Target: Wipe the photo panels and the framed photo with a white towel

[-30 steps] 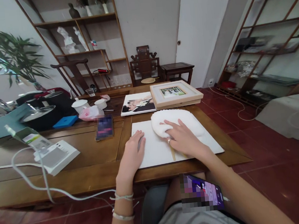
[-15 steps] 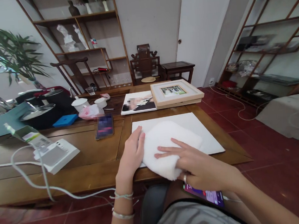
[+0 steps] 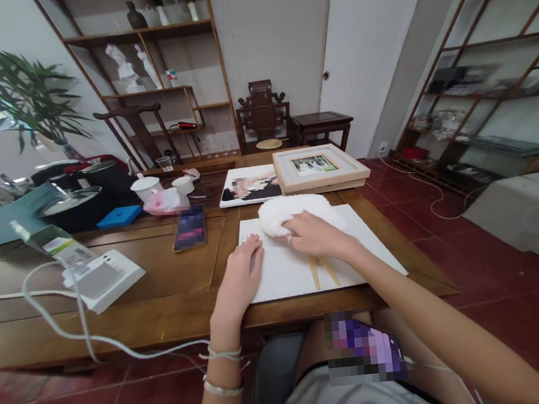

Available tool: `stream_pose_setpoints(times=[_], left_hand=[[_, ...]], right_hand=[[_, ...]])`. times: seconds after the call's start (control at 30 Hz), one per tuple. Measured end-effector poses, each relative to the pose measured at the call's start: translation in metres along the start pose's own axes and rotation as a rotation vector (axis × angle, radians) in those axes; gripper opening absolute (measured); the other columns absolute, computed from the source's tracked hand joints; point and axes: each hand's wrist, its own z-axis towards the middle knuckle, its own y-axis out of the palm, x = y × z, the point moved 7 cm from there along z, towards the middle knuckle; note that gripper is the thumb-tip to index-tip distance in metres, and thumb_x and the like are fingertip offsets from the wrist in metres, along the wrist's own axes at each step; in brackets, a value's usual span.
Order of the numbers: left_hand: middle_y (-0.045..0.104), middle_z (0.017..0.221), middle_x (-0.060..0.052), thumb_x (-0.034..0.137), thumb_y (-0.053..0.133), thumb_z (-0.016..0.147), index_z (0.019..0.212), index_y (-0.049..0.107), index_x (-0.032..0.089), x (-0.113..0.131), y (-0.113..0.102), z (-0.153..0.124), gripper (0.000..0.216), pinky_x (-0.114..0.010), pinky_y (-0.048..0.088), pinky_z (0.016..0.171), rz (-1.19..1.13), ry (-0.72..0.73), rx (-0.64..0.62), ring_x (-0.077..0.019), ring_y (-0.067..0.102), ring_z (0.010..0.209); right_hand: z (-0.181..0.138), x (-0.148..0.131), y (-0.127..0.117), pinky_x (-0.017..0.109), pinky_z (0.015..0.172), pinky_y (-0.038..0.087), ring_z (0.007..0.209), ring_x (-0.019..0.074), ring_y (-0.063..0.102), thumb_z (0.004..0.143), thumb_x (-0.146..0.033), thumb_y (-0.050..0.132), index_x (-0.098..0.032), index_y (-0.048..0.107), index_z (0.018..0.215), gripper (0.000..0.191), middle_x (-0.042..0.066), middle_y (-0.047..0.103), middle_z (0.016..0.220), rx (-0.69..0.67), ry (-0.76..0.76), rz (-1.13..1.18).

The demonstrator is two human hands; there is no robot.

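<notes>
A flat white board (image 3: pixel 277 277) lies on the wooden table near its front edge, with two yellowish strips (image 3: pixel 321 273) on its surface. On the board's left edge rests my left hand (image 3: pixel 242 268), its fingers stretched out and the thumb apart. My right hand (image 3: pixel 313 233) has its fingers closed on a fluffy white cloth (image 3: pixel 294 209), bunched up at the board's far side. Part of the board's far edge is hidden under the cloth.
Beyond the board lie a photo print (image 3: pixel 249 188) and a pale framed picture (image 3: pixel 343 172). A phone (image 3: pixel 189 229) and an opened white box (image 3: pixel 110 281) with a cable (image 3: pixel 136 351) are to the left. Another phone (image 3: pixel 366 345) rests on my lap.
My right hand has pushed the white cloth away from me, from the board's near side to its far side, uncovering the yellowish strips. My left hand has stayed at the left edge.
</notes>
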Motion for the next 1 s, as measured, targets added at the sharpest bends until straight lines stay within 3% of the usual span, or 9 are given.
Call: stream_pose_setpoints(times=[0.17, 0.27, 0.33, 0.47, 0.63, 0.83, 1.0], left_hand=[[0.068, 0.108, -0.01, 0.023, 0.043, 0.087, 0.1, 0.065, 0.017, 0.006, -0.003, 0.002, 0.026, -0.038, 0.047, 0.091, 0.027, 0.004, -0.021, -0.0246, 0.063, 0.102], [0.07, 0.1, -0.009, 0.022, 0.043, 0.087, 0.098, 0.065, 0.018, 0.007, -0.004, 0.002, 0.025, -0.037, 0.049, 0.085, 0.033, -0.005, -0.034, -0.0242, 0.065, 0.092], [0.069, 0.103, -0.009, 0.022, 0.043, 0.087, 0.1, 0.065, 0.017, 0.007, -0.004, 0.002, 0.026, -0.037, 0.049, 0.087, 0.028, -0.006, -0.036, -0.0244, 0.064, 0.095], [0.063, 0.119, -0.013, 0.022, 0.043, 0.087, 0.103, 0.064, 0.014, 0.002, -0.001, 0.001, 0.028, -0.04, 0.042, 0.099, 0.006, -0.016, -0.021, -0.0249, 0.057, 0.113], [0.062, 0.121, -0.015, 0.022, 0.044, 0.087, 0.103, 0.064, 0.012, -0.002, 0.001, 0.0, 0.028, -0.041, 0.039, 0.103, 0.005, -0.032, -0.018, -0.0249, 0.054, 0.118], [0.061, 0.121, -0.015, 0.021, 0.045, 0.087, 0.104, 0.064, 0.011, -0.003, 0.001, 0.0, 0.027, -0.041, 0.039, 0.104, 0.005, -0.034, -0.02, -0.0246, 0.053, 0.119], [0.062, 0.12, -0.015, 0.021, 0.046, 0.087, 0.103, 0.064, 0.011, -0.003, 0.001, 0.0, 0.026, -0.041, 0.04, 0.103, 0.006, -0.024, -0.007, -0.0247, 0.054, 0.118]], right_hand=[[0.037, -0.022, 0.012, 0.035, 0.09, 0.034, 0.091, 0.0223, 0.059, 0.09, -0.033, 0.039, -0.017, 0.064, 0.083, 0.031, 0.008, 0.069, 0.097, -0.025, -0.091, 0.051], [0.043, -0.029, 0.014, 0.034, 0.088, 0.035, 0.092, 0.0221, 0.059, 0.088, -0.029, 0.042, -0.017, 0.065, 0.084, 0.027, 0.009, 0.069, 0.098, -0.028, -0.104, 0.053], [0.04, -0.026, 0.012, 0.033, 0.084, 0.036, 0.094, 0.0231, 0.059, 0.088, -0.029, 0.041, -0.017, 0.065, 0.086, 0.027, 0.01, 0.068, 0.099, -0.019, -0.088, 0.05], [0.026, -0.002, 0.005, 0.03, 0.075, 0.039, 0.092, 0.0243, 0.058, 0.088, -0.031, 0.04, -0.018, 0.065, 0.085, 0.028, 0.01, 0.068, 0.097, -0.005, -0.009, 0.035], [0.001, 0.051, -0.007, 0.031, 0.072, 0.041, 0.089, 0.0256, 0.058, 0.089, -0.031, 0.038, -0.016, 0.063, 0.082, 0.03, 0.012, 0.067, 0.097, 0.023, 0.129, -0.004], [-0.037, 0.096, -0.016, 0.041, 0.082, 0.042, 0.097, 0.0309, 0.057, 0.09, -0.031, 0.033, -0.015, 0.063, 0.082, 0.035, 0.014, 0.068, 0.094, 0.082, 0.251, -0.066], [-0.063, 0.095, -0.008, 0.048, 0.105, 0.025, 0.121, 0.0279, 0.045, 0.078, -0.014, 0.04, -0.017, 0.065, 0.087, 0.027, 0.011, 0.059, 0.122, 0.126, 0.176, -0.156]])
